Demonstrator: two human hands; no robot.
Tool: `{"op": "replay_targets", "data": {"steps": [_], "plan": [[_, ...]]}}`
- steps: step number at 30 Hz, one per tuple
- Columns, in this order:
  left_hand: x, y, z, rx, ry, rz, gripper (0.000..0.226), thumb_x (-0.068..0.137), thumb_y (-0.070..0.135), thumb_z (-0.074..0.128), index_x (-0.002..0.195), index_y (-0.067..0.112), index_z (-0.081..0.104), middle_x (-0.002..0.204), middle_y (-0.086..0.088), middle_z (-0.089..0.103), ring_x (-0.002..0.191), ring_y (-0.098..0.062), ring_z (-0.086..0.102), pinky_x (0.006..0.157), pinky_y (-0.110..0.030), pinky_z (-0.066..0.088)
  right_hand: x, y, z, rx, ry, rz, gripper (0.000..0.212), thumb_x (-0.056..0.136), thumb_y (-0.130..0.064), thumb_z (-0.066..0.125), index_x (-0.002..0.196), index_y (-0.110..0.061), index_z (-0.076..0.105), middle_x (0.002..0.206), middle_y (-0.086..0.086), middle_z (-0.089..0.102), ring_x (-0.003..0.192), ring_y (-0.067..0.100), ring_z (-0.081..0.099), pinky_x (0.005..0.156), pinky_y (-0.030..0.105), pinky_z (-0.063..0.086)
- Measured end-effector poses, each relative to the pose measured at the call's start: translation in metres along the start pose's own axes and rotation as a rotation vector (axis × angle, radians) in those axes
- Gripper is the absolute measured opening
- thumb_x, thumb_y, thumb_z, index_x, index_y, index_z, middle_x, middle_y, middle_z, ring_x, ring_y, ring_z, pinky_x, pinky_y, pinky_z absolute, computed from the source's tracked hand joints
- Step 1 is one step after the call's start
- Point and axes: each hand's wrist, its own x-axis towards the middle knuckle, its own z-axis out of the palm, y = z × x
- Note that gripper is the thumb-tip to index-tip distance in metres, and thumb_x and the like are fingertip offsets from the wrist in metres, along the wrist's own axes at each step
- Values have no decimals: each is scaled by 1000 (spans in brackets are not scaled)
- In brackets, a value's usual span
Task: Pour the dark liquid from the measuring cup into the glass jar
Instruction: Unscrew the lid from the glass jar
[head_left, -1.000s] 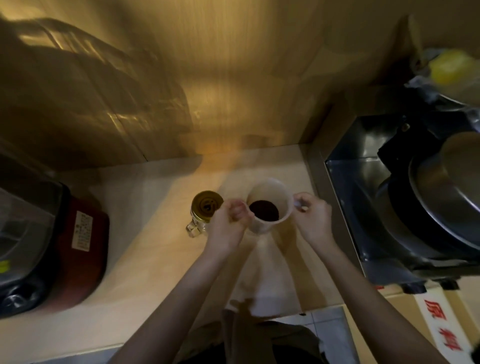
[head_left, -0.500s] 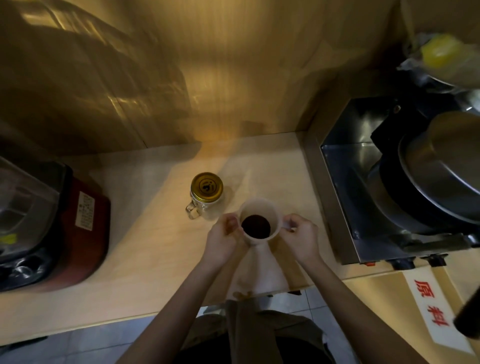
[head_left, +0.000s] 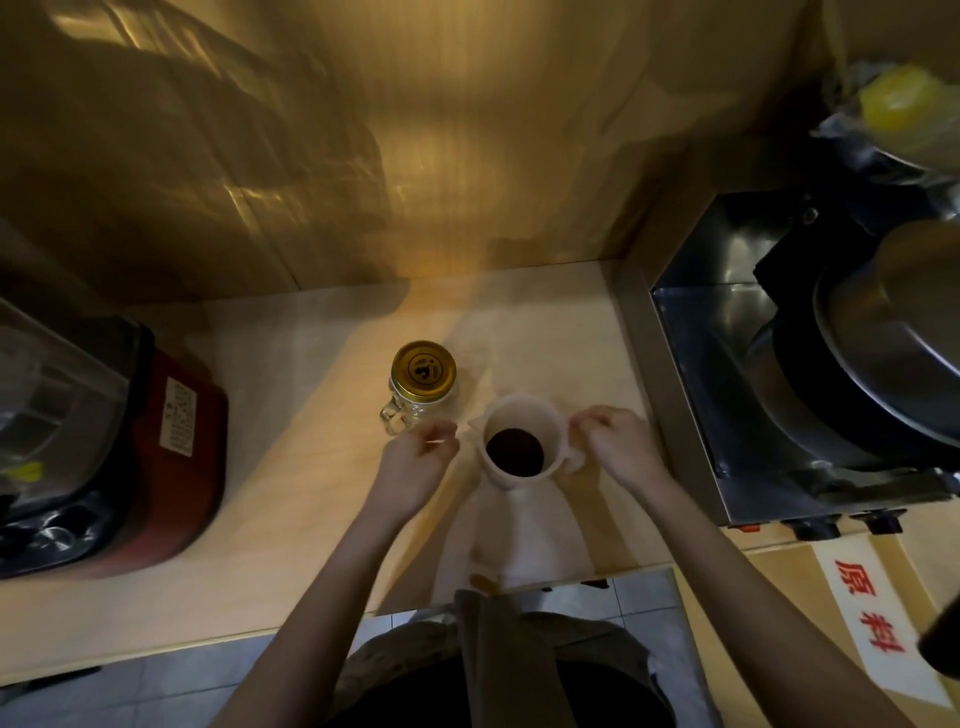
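Observation:
A white translucent measuring cup (head_left: 519, 415) stands upright on the wooden counter (head_left: 291, 493), with dark liquid (head_left: 514, 452) in its bottom. My right hand (head_left: 618, 449) grips the handle on the cup's right side. My left hand (head_left: 415, 462) hovers just left of the cup's spout with its fingers loosely curled, a small gap away from the cup and holding nothing. The glass jar (head_left: 423, 374) stands behind and to the left of the cup. It has a side handle, and its gold lid is on.
A red-based appliance (head_left: 171, 441) with a clear jug fills the counter's left end. A metal stove box (head_left: 727, 395) with a large pan (head_left: 893, 353) bounds the right. A pale sheet (head_left: 524, 540) lies under the cup, reaching the counter's front edge.
The cup has come down and nearer to me, and it now stands on the counter. My left hand has let go of the cup's rim. The jar has not moved.

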Motion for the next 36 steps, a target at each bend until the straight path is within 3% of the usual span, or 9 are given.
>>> {"op": "replay_targets", "data": {"steps": [4,8,11,14,17,20,23,28,36], "plan": [[1,-2,-26,98,301,240,15,78,12,63,92,15,62,88,-2,65,76,-6,56,62,-9,40,1,-38,3,-144,77,-255,25,91,-12,54,115,-9,63,112,10,66,107,25,55,83,28,42],[18,-15,-31,135,383,253,57,65,19,75,115,10,51,113,-8,55,102,-19,51,84,-33,46,8,-79,31,-227,-29,-565,51,84,-30,59,131,-13,50,127,8,56,120,25,43,97,34,36],[35,-29,-26,145,245,203,99,56,31,82,136,8,30,140,-13,37,129,-24,35,108,-37,33,19,-100,60,-376,-164,-589,77,82,-41,66,145,-19,27,143,5,38,128,23,31,101,37,34],[49,-40,-19,166,163,163,116,54,41,82,143,7,16,152,-13,24,141,-27,22,116,-39,23,28,-112,82,-566,-126,-592,85,81,-54,62,147,-27,16,145,4,34,129,25,32,102,41,34],[59,-41,-18,139,153,148,106,59,35,81,142,8,21,151,-13,29,140,-27,26,113,-35,25,35,-116,92,-694,-110,-599,79,83,-56,57,147,-31,17,141,6,38,125,26,35,100,40,33],[65,-41,-19,74,181,136,89,60,31,81,135,11,36,137,-10,48,123,-25,47,96,-25,37,40,-118,87,-687,-113,-635,74,82,-55,58,145,-32,25,137,5,43,123,25,38,98,39,33],[69,-44,-21,52,204,139,83,57,32,82,128,12,44,128,-8,55,115,-23,52,86,-21,37,49,-118,71,-396,-82,-639,73,77,-49,67,140,-26,37,129,6,51,117,24,45,96,38,38],[70,-47,-21,25,216,120,82,56,31,83,126,13,45,128,-6,56,114,-15,50,85,-19,35,93,-94,50,170,-171,-251,75,68,-21,83,132,-17,44,123,5,52,110,25,55,92,37,48],[69,-46,-21,-2,221,81,81,55,25,84,125,13,46,128,-5,56,111,-6,45,84,-9,29,121,-36,71,20,-109,-294,67,56,-10,89,112,-13,54,108,1,55,101,19,54,84,27,42]]}}
